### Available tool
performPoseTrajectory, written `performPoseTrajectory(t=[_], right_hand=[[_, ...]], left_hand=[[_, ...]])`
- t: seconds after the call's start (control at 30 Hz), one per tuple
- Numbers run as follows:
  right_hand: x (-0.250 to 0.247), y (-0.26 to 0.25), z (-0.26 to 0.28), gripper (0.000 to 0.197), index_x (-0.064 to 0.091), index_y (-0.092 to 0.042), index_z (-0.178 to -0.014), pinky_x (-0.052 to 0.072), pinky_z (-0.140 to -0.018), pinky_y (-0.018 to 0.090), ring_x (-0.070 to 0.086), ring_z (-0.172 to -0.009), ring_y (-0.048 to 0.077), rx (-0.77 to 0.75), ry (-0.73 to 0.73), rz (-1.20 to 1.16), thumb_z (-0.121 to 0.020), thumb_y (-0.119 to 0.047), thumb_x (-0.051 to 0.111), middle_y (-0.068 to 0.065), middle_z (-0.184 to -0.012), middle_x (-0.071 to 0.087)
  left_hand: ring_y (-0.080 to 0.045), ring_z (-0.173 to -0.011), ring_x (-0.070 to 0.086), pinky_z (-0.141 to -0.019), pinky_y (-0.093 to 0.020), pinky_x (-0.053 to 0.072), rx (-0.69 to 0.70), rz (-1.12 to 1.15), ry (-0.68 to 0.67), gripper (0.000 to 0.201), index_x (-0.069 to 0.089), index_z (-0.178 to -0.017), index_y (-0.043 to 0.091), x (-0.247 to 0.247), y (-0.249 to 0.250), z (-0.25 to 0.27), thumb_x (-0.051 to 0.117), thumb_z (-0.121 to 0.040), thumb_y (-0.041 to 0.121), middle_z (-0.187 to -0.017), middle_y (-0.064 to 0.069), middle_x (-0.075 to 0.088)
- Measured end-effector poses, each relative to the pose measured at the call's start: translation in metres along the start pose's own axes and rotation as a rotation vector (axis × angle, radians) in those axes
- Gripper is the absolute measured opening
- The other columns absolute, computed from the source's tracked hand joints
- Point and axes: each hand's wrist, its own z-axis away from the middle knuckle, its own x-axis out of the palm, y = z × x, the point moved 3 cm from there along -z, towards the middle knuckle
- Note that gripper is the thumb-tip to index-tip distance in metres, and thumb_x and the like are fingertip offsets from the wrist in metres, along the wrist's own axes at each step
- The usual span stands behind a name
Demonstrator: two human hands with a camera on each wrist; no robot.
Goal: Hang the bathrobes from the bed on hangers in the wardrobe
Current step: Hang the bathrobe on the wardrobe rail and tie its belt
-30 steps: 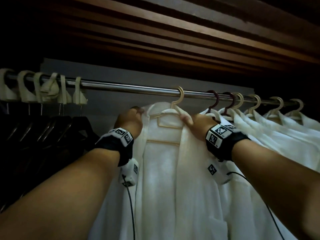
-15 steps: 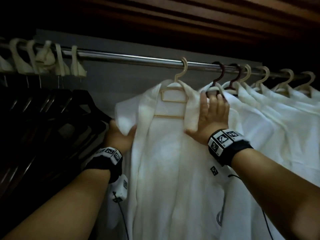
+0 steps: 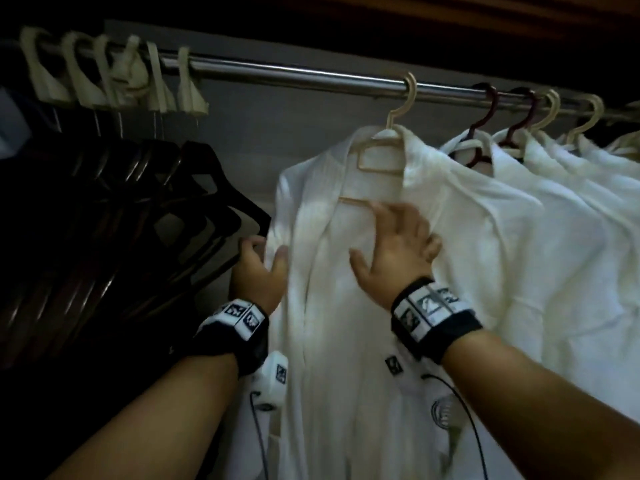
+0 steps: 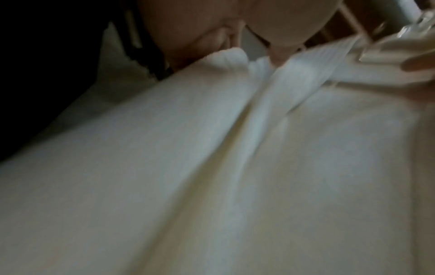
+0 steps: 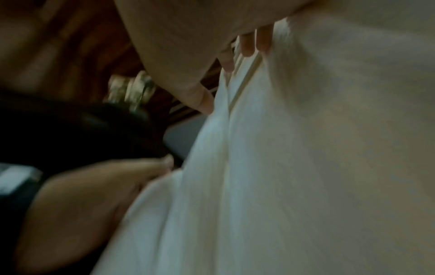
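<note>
Inside a dim wardrobe, a white bathrobe (image 3: 346, 306) hangs from a cream hanger (image 3: 388, 143) hooked over the metal rail (image 3: 294, 76), directly above the person's two raised hands. The left hand (image 3: 258, 271) grips the robe's outer edge below the shoulder, thumb on the front of the cloth and fingers curled round behind it; the left wrist view, though blurred, shows the fabric bunched against that palm. The right hand (image 3: 398, 247) lies spread on the robe's chest, fingers extended and apart, the fingertips (image 3: 379, 207) touching the cloth at the hanger's lower bar. It holds nothing; the right wrist view shows straight fingers pressed to the white fabric.

Beyond the right hand, further white bathrobes (image 3: 554, 209) hang in a close row on the same rail, on dark red hangers (image 3: 485, 112) and more cream ones. Beyond the left hand, a bunch of empty black hangers (image 3: 138, 202) hangs by pale loops (image 3: 114, 77) gathered on the rail, the nearest just beside the left hand's knuckles. Both wrists carry black bands with printed markers (image 3: 429, 306), and cables trail down from them.
</note>
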Motion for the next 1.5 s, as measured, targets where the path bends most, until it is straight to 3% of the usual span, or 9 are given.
performPoseTrajectory(t=[0.13,0.3,0.4,0.77,0.93,1.0,1.2,1.37,1.5], right_hand=[[-0.066,0.005,-0.051,0.077,0.026,-0.035,-0.144,0.020,-0.108,0.051,0.025,-0.134,0.034,0.110,0.307,-0.032,-0.076,-0.043,0.060,0.008,-0.146,0.026],[-0.072,0.031,-0.097,0.057,0.041,-0.022,-0.134,0.044,-0.090,0.046,0.049,-0.114,0.041,0.138,-0.034,0.234,-0.087,-0.055,0.043,0.015,-0.120,0.059],[-0.084,0.036,-0.107,0.041,0.046,-0.020,-0.127,0.041,-0.081,0.040,0.052,-0.112,0.041,0.112,-0.162,0.218,-0.095,-0.045,0.045,0.018,-0.115,0.060],[-0.107,0.036,-0.124,0.037,0.044,-0.032,-0.129,0.040,-0.096,0.041,0.057,-0.114,0.030,-0.016,-0.304,0.282,-0.093,-0.021,0.046,0.006,-0.126,0.060],[-0.095,0.054,-0.125,0.032,0.047,-0.021,-0.126,0.032,-0.104,0.038,0.051,-0.120,0.029,-0.047,-0.284,0.278,-0.094,-0.026,0.044,0.008,-0.124,0.060],[-0.094,0.059,-0.126,0.034,0.047,-0.022,-0.126,0.033,-0.095,0.036,0.050,-0.120,0.030,-0.041,-0.275,0.198,-0.093,-0.031,0.044,0.008,-0.123,0.060],[-0.081,0.070,-0.133,0.034,0.051,-0.024,-0.119,0.036,-0.083,0.036,0.052,-0.112,0.032,-0.048,-0.268,0.075,-0.090,-0.041,0.045,0.008,-0.116,0.061],[-0.074,0.077,-0.125,0.036,0.048,-0.024,-0.120,0.040,-0.085,0.039,0.050,-0.114,0.034,-0.077,-0.178,0.081,-0.090,-0.044,0.044,0.010,-0.117,0.060],[-0.062,0.085,-0.101,0.084,0.023,-0.022,-0.145,0.029,-0.107,0.046,0.034,-0.131,0.032,-0.120,-0.069,0.152,-0.079,-0.064,0.053,0.009,-0.142,0.037]], left_hand=[[-0.035,-0.103,0.056,-0.089,-0.041,0.047,0.325,-0.191,0.093,0.053,0.053,-0.117,0.011,0.009,0.062,-0.026,0.066,-0.079,0.045,-0.115,-0.014,0.054],[-0.036,-0.121,0.045,-0.097,-0.046,0.044,0.258,-0.392,-0.219,0.085,0.026,-0.137,0.017,0.053,0.096,-0.046,0.067,-0.076,0.060,-0.135,-0.012,0.036],[-0.036,-0.122,0.052,-0.099,-0.041,0.046,0.170,-0.526,-0.338,0.073,0.023,-0.148,0.015,0.063,0.097,-0.078,0.061,-0.087,0.033,-0.140,-0.018,0.046],[-0.039,-0.114,0.057,-0.097,-0.039,0.043,0.293,-0.447,0.112,0.034,0.060,-0.115,-0.002,0.014,0.190,-0.136,0.052,-0.095,0.025,-0.120,-0.024,0.062],[-0.029,-0.080,0.065,-0.074,-0.043,0.054,-0.036,-0.192,-0.856,0.042,0.062,-0.109,0.013,0.049,0.150,-0.056,0.078,-0.076,0.034,-0.095,-0.019,0.067],[-0.026,-0.070,0.069,-0.060,-0.035,0.053,-0.129,-0.247,-0.988,0.036,0.058,-0.104,0.014,0.056,0.135,-0.040,0.073,-0.083,0.038,-0.083,-0.011,0.067],[-0.030,-0.115,0.054,-0.092,-0.035,0.045,0.324,-0.513,-0.132,0.040,0.054,-0.117,0.022,0.042,0.141,-0.086,0.064,-0.084,0.041,-0.124,-0.007,0.054],[-0.031,-0.108,0.057,-0.094,-0.043,0.046,0.319,-0.746,-0.399,0.051,0.048,-0.119,0.024,0.062,0.148,-0.083,0.045,-0.088,0.065,-0.122,-0.007,0.059],[-0.033,-0.109,0.056,-0.096,-0.044,0.040,0.400,-0.808,-0.094,0.079,0.049,-0.118,0.018,0.063,0.134,-0.065,0.038,-0.075,0.084,-0.118,-0.011,0.059]])
